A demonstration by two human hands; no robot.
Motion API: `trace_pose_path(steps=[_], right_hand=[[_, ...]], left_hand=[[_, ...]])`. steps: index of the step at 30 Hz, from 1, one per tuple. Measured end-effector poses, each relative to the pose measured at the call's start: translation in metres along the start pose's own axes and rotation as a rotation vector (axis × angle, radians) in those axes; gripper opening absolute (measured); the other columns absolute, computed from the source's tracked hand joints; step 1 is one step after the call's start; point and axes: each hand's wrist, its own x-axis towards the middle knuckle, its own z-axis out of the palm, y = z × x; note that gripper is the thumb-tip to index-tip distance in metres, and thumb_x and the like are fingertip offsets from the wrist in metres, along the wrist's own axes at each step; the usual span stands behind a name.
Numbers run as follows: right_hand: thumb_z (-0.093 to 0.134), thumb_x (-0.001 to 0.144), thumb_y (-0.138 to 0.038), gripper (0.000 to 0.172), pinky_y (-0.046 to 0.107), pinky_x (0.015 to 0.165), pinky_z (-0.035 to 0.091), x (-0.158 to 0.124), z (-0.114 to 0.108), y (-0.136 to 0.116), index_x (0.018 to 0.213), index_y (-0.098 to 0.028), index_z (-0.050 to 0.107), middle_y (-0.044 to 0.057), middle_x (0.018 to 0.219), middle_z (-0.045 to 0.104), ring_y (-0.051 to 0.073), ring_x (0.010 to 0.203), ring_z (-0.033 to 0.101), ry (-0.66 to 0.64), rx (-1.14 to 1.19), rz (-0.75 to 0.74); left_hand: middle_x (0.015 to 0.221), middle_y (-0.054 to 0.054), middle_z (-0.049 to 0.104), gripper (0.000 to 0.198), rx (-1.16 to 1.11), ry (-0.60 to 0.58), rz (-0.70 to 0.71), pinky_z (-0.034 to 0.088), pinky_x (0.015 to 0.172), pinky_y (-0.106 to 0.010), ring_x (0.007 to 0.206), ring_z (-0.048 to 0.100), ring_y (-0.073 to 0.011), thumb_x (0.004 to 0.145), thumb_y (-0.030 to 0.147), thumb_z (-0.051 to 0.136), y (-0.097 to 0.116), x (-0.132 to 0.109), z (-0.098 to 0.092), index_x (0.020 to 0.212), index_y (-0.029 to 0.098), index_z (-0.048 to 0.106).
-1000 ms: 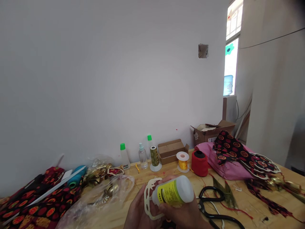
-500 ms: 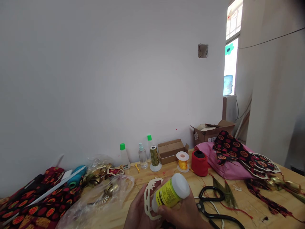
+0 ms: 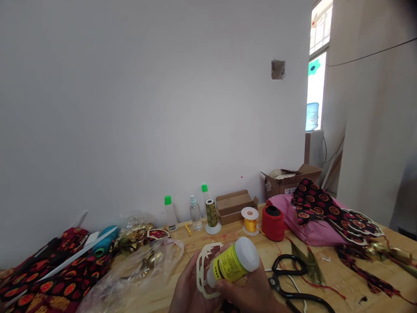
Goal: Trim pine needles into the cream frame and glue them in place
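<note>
In my right hand [image 3: 247, 291] is a tilted white glue bottle [image 3: 230, 263] with a yellow label, its base up to the right and its narrow end down on a cream cut-out frame [image 3: 202, 271]. My left hand [image 3: 185, 282] cradles that frame from below and the left, its fingers partly hidden behind it. The bottle covers the frame's right part, so whether its tip touches is hidden. Black-handled scissors [image 3: 276, 278] lie on the table just right of my right hand.
Along the wall stand green-capped bottles [image 3: 170, 215], a spray bottle [image 3: 195, 215], thread spools [image 3: 211, 214] and a small carton [image 3: 234, 206]. Patterned cloth [image 3: 65, 278] and a clear plastic bag [image 3: 130, 278] lie left. A red yarn cone [image 3: 273, 224] and pink cloth [image 3: 306, 221] sit right.
Almost nothing differs. The cut-out frame has shifted a few pixels to the left and up, and the bottle keeps its tilt.
</note>
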Motion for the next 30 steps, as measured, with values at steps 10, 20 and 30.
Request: trace_pose_path(steps=[10,20,30], right_hand=[[0.070,0.053,-0.035,0.041,0.035,0.066,0.051,0.000,-0.002,0.014,0.088,-0.019,0.055,0.005,0.079,0.064,0.024,0.072,0.061,0.072,-0.031,0.019],[0.070,0.053,-0.030,0.041,0.035,0.069,0.051,0.002,0.003,0.004,0.088,-0.020,0.051,0.005,0.081,0.062,0.023,0.075,0.062,0.154,0.012,-0.037],[0.069,0.053,-0.026,0.038,0.031,0.067,0.051,0.002,0.003,-0.006,0.086,-0.021,0.051,0.002,0.079,0.060,0.020,0.071,0.060,0.063,0.099,-0.034]], left_hand=[[0.094,-0.012,0.068,0.046,0.027,-0.005,-0.030,0.036,0.086,-0.038,0.097,0.055,-0.0244,0.083,0.039,0.029,0.000,0.000,-0.001,0.100,0.010,0.061],[0.096,-0.013,0.067,0.048,0.015,-0.011,-0.046,0.041,0.074,-0.035,0.089,0.059,-0.0247,0.083,0.040,0.029,0.000,-0.001,-0.010,0.102,0.008,0.060],[0.088,-0.013,0.068,0.047,0.011,0.003,-0.012,0.036,0.087,-0.038,0.098,0.055,-0.0251,0.084,0.038,0.029,0.000,0.001,-0.003,0.095,0.008,0.063]])
